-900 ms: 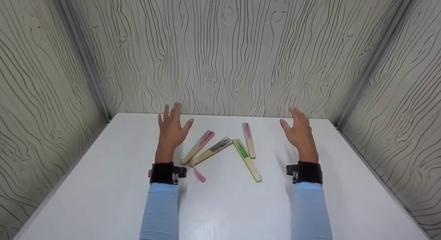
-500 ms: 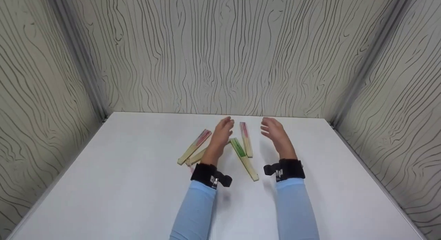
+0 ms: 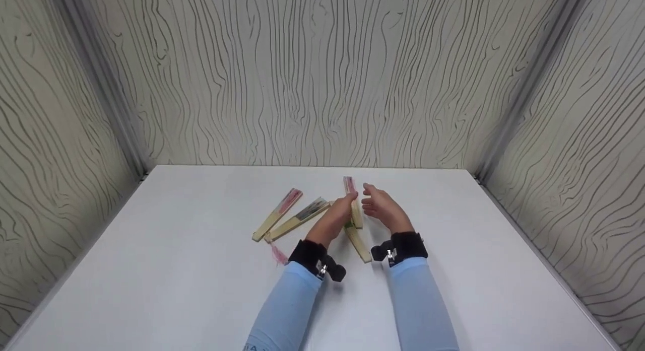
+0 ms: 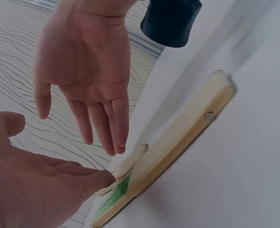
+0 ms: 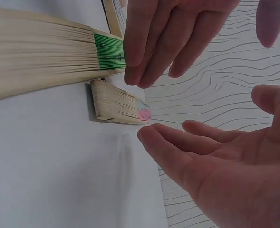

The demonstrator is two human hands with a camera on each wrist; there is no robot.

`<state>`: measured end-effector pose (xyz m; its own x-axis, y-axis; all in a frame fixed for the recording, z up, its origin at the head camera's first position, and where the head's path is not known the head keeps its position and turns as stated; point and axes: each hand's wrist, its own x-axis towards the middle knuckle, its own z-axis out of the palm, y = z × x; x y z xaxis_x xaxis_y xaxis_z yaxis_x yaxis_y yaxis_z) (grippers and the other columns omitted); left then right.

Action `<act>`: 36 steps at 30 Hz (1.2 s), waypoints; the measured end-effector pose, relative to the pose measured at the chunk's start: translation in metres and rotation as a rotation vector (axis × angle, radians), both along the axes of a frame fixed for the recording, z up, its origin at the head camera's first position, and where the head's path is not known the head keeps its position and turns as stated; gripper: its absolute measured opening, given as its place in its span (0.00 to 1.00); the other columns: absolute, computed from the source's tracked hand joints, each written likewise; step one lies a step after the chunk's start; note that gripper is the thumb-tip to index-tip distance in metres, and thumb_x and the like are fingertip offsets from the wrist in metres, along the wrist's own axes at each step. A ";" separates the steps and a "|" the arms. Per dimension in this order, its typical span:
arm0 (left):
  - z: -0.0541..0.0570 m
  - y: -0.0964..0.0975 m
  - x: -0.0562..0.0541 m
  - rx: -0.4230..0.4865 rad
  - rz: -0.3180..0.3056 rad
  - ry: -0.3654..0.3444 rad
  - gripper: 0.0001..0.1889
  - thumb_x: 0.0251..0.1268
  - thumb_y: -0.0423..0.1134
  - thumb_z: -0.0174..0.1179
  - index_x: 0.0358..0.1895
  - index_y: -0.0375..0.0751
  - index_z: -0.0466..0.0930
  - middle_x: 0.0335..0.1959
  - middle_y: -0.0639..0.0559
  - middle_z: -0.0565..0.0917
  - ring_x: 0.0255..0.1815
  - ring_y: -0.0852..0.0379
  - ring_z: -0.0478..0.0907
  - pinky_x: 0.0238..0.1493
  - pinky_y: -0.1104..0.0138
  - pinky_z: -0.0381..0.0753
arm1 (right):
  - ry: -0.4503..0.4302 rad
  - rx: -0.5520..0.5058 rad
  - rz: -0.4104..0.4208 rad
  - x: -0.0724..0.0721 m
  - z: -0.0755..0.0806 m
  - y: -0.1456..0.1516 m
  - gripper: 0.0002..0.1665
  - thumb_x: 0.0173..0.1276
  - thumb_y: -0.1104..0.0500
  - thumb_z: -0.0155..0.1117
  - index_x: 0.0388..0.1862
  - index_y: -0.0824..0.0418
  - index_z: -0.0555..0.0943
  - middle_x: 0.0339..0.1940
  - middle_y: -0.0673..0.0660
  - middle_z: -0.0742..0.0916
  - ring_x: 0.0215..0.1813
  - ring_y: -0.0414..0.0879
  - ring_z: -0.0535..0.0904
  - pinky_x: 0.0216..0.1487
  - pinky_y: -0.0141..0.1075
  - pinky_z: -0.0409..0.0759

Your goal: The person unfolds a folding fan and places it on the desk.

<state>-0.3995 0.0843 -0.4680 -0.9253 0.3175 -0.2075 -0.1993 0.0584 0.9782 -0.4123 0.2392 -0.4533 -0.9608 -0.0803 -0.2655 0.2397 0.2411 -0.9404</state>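
Above the table, my left hand (image 3: 335, 220) reaches over the green-panelled folding fan (image 3: 359, 244) and covers part of it in the head view. Its fingers are fairly straight and hold nothing. Facing it from the right, my right hand (image 3: 385, 210) is beside the far pink folding fan (image 3: 357, 217), palm inward, also holding nothing. Both wrist views show the palms turned towards each other with a gap between. In the right wrist view the green fan's ribs (image 5: 44, 54) lie close to the pink fan's end (image 5: 118, 102). All the fans are folded.
To the left lie a second pink folding fan (image 3: 277, 215) and a grey-panelled folding fan (image 3: 300, 220), nearly meeting at their near ends. A pink tassel (image 3: 278, 254) trails from there. Patterned walls (image 3: 302, 79) enclose the white table (image 3: 176, 270) at the back and sides.
From wide apart, both hands have come inward, the left moving far right across the fans, the right moving left. The fans lie as before; the head view has shifted slightly.
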 end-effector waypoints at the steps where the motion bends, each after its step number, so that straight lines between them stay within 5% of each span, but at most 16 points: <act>1: 0.000 0.000 0.000 -0.025 0.003 0.010 0.38 0.87 0.56 0.41 0.83 0.28 0.61 0.87 0.34 0.63 0.90 0.40 0.59 0.93 0.49 0.58 | 0.001 0.007 0.002 0.000 -0.001 -0.001 0.43 0.91 0.43 0.34 0.87 0.75 0.52 0.86 0.80 0.64 0.88 0.69 0.62 0.91 0.53 0.64; 10: 0.000 0.007 0.000 -0.107 0.116 0.044 0.38 0.86 0.59 0.42 0.81 0.30 0.68 0.85 0.34 0.67 0.88 0.38 0.63 0.90 0.47 0.64 | 0.009 -0.028 0.026 -0.002 -0.010 -0.015 0.41 0.91 0.42 0.35 0.86 0.70 0.59 0.84 0.76 0.70 0.86 0.66 0.69 0.88 0.54 0.69; 19: 0.008 0.017 -0.001 0.062 0.197 -0.089 0.38 0.83 0.56 0.49 0.83 0.31 0.64 0.86 0.36 0.65 0.86 0.41 0.64 0.89 0.47 0.65 | -0.004 -0.044 -0.061 -0.004 -0.011 -0.012 0.37 0.88 0.51 0.42 0.84 0.74 0.60 0.84 0.74 0.70 0.85 0.63 0.69 0.88 0.52 0.70; 23: 0.006 0.017 0.000 0.075 0.227 -0.095 0.34 0.82 0.54 0.48 0.77 0.31 0.72 0.68 0.41 0.78 0.70 0.48 0.74 0.78 0.57 0.74 | 0.038 0.089 -0.089 -0.001 -0.015 -0.007 0.33 0.83 0.59 0.49 0.81 0.73 0.66 0.77 0.71 0.78 0.70 0.56 0.80 0.70 0.43 0.84; 25: 0.004 0.017 0.000 0.076 0.230 -0.091 0.31 0.83 0.53 0.48 0.71 0.30 0.76 0.53 0.44 0.77 0.56 0.51 0.74 0.64 0.63 0.77 | 0.052 0.157 -0.098 0.000 -0.018 -0.006 0.34 0.77 0.63 0.54 0.80 0.73 0.69 0.73 0.70 0.81 0.62 0.53 0.81 0.60 0.38 0.84; 28: 0.001 0.016 0.000 0.093 0.235 -0.086 0.27 0.83 0.52 0.48 0.66 0.31 0.79 0.47 0.48 0.76 0.50 0.53 0.74 0.53 0.67 0.75 | 0.054 0.215 -0.107 0.001 -0.022 -0.004 0.35 0.73 0.66 0.58 0.79 0.72 0.71 0.72 0.70 0.84 0.60 0.54 0.84 0.57 0.36 0.85; 32: 0.000 0.014 0.000 0.075 0.225 -0.047 0.28 0.83 0.49 0.49 0.70 0.31 0.78 0.61 0.42 0.83 0.63 0.49 0.80 0.67 0.62 0.82 | 0.064 0.149 -0.140 -0.001 -0.024 -0.002 0.35 0.74 0.69 0.63 0.79 0.72 0.70 0.72 0.72 0.84 0.63 0.55 0.88 0.64 0.39 0.90; 36: 0.004 0.009 -0.001 0.038 0.222 0.057 0.32 0.82 0.47 0.53 0.80 0.31 0.69 0.77 0.34 0.77 0.77 0.40 0.77 0.79 0.51 0.80 | 0.135 0.012 -0.158 -0.003 -0.017 0.001 0.36 0.75 0.71 0.66 0.80 0.73 0.70 0.75 0.73 0.82 0.61 0.51 0.90 0.60 0.35 0.91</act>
<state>-0.4002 0.0931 -0.4639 -0.9832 0.1116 -0.1445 -0.1474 -0.0174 0.9889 -0.4157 0.2397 -0.4700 -0.9881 0.0769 -0.1334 0.1475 0.2223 -0.9638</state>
